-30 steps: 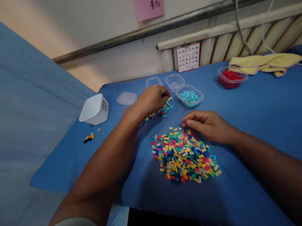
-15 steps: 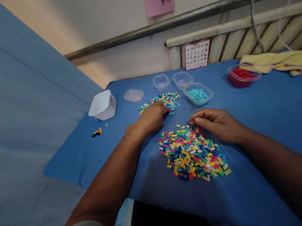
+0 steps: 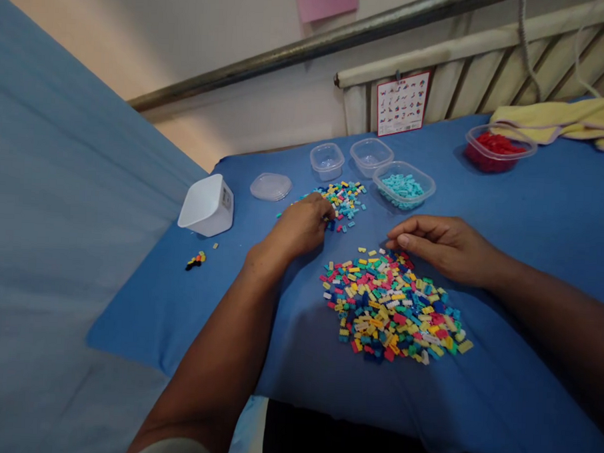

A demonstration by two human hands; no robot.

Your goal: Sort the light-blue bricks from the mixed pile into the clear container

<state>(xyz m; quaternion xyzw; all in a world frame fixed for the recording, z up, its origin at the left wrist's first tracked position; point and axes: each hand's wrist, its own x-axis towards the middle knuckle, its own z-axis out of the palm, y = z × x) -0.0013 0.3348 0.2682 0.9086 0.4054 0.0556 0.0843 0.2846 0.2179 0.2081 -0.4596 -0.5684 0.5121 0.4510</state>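
Note:
A big heap of small bricks in many colours (image 3: pixel 391 307) lies on the blue table (image 3: pixel 507 215) in front of me. A smaller heap of mixed bricks (image 3: pixel 346 198) lies farther back. My left hand (image 3: pixel 299 226) rests on the near-left edge of that smaller heap, fingers curled down onto the bricks. My right hand (image 3: pixel 444 246) lies at the far edge of the big heap, fingers loosely closed with thumb against forefinger; what it pinches, if anything, is hidden. A clear tub of light blue bricks (image 3: pixel 404 185) stands just behind the smaller heap.
Two empty clear tubs (image 3: pixel 327 159) (image 3: pixel 371 153) and a clear lid (image 3: pixel 270 186) sit at the back. A white bin (image 3: pixel 207 206) lies tipped at the left, a few stray bricks (image 3: pixel 196 259) near it. A tub of red bricks (image 3: pixel 498 147) and a yellow cloth (image 3: pixel 561 117) are far right.
My left hand drew back toward me from the far side of the smaller heap to its near edge, dragging bricks. The right hand stayed put. The view shifted left.

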